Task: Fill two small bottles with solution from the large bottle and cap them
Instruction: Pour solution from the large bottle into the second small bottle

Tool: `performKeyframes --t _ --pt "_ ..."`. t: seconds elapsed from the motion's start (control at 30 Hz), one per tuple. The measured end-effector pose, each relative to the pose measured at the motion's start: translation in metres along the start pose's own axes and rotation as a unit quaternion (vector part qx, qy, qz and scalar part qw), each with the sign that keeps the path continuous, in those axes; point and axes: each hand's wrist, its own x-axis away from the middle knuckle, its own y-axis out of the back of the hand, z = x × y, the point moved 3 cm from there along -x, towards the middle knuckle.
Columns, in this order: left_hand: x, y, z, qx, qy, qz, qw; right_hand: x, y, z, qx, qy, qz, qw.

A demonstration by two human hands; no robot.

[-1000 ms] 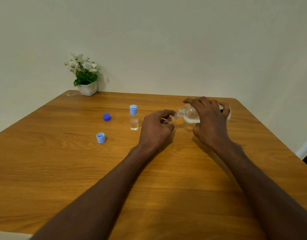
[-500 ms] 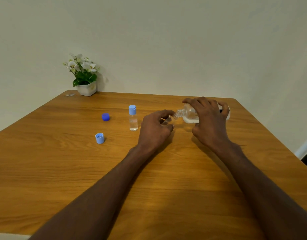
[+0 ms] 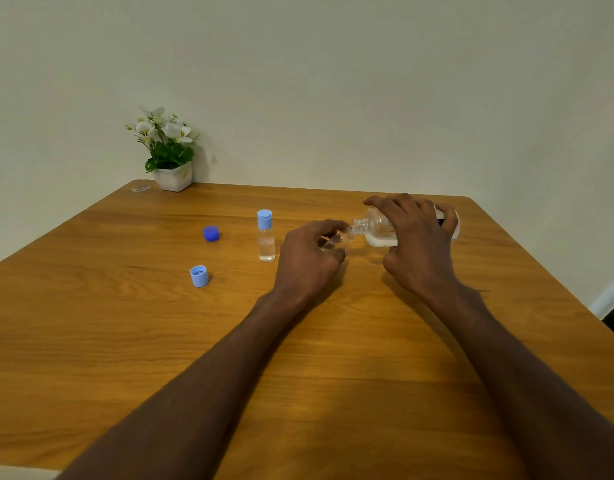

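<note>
Large bottle [image 3: 378, 230], tipped in the right hand's [image 3: 416, 244] grip, meets the small bottle [image 3: 336, 239] the left hand [image 3: 309, 258] pinches

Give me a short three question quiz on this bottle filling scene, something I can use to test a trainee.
1. True or false: the small bottle standing alone on the table already has its cap on.
2. Multiple choice: what does the right hand hold? A) a loose cap B) the large bottle, tipped on its side C) the flower pot
3. Fill in: the left hand holds the second small bottle at the large bottle's ____.

Key
1. True; it wears a light blue cap.
2. B.
3. Mouth. The light blue cap and dark blue cap lie loose to the left.
</note>
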Motion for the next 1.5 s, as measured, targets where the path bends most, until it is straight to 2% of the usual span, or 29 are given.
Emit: performKeyframes --t 1.5 --pt "0.0010 0.0002 -0.0011 -0.029 -0.013 -0.001 1.000 -0.0006 -0.0008 -0.0002 0.000 0.003 -0.001 1.000"
